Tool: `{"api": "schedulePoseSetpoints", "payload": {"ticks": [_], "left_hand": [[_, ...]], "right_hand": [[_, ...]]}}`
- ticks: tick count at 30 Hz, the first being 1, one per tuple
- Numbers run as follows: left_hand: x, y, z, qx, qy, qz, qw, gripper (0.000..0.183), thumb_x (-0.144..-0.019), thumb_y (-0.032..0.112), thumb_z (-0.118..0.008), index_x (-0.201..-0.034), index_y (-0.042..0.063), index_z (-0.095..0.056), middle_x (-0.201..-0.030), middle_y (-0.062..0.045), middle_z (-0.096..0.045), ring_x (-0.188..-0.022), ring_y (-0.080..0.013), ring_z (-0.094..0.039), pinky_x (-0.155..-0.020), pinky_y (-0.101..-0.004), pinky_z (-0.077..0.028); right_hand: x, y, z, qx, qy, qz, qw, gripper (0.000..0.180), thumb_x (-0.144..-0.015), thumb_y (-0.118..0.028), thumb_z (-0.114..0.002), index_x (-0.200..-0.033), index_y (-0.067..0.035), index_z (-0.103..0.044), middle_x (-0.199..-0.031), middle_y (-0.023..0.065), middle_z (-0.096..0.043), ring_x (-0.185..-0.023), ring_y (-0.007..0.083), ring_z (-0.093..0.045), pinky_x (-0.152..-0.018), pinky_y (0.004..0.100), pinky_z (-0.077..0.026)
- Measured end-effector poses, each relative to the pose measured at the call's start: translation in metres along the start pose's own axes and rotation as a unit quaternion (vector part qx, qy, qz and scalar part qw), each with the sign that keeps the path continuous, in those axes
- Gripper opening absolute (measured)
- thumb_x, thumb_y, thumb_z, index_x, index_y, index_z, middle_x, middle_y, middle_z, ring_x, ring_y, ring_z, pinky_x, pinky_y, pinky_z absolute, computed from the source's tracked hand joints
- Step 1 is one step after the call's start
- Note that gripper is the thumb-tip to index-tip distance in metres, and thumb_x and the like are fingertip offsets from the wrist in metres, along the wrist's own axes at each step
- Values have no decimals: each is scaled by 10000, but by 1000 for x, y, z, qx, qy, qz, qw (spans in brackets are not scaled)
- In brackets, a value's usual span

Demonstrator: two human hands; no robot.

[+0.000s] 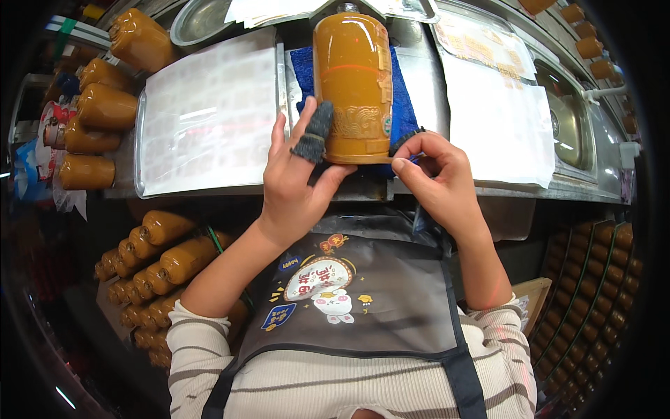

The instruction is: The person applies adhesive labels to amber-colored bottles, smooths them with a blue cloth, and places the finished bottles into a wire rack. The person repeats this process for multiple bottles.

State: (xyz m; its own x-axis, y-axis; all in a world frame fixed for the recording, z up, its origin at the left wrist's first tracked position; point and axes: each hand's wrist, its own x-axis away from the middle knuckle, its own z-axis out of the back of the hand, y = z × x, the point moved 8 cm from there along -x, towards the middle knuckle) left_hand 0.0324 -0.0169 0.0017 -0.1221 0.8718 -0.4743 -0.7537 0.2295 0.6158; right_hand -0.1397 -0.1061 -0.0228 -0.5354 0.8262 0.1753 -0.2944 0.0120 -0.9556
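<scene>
A large glossy brown bottle with a raised dragon band and raised pieces along its right side lies on a blue cloth, its neck pointing away from me. My left hand rests against the bottle's lower left side, thumb under the base, with a dark finger cover on one finger. A thin brown strip runs along the bottle's base edge. Its right end is pinched between thumb and forefinger of my right hand, which also has a dark finger cover.
On the left lies a tray covered with a translucent white sheet; more brown bottles stand beyond it. To the right, white paper carries small gold-brown pieces near a metal sink. Stacked bottles fill racks below the counter.
</scene>
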Motion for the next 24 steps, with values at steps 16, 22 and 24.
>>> {"api": "schedulePoseSetpoints", "payload": {"ticks": [16,22,24], "left_hand": [[28,14,0,-104,-52,-64,991,383,-707,65,-833,-1060,-30,-718,-1510,-281,-421,-1239,-368,-583,-1134,-657,-214],[10,30,0,-122,-25,-104,987,392,-690,57,-828,-1075,76,-756,-1531,-281,-389,-1289,-407,-547,-1116,-675,-213],[-1,40,-3,-141,-40,-118,982,401,-689,55,-824,-1082,116,-765,-1533,-287,-381,-1302,-427,-532,-1112,-682,-211]], "right_hand": [[6,-10,10,-38,20,-35,998,74,-876,-61,-650,-853,5,-624,-756,-24,-602,-632,13,-499,-560,195,-391],[1,1,5,-32,7,-50,998,83,-875,-67,-655,-863,9,-625,-763,-26,-606,-640,14,-510,-569,195,-407],[0,3,3,-33,11,-51,998,91,-873,-74,-662,-866,10,-626,-760,-26,-602,-637,13,-505,-567,196,-405]]}}
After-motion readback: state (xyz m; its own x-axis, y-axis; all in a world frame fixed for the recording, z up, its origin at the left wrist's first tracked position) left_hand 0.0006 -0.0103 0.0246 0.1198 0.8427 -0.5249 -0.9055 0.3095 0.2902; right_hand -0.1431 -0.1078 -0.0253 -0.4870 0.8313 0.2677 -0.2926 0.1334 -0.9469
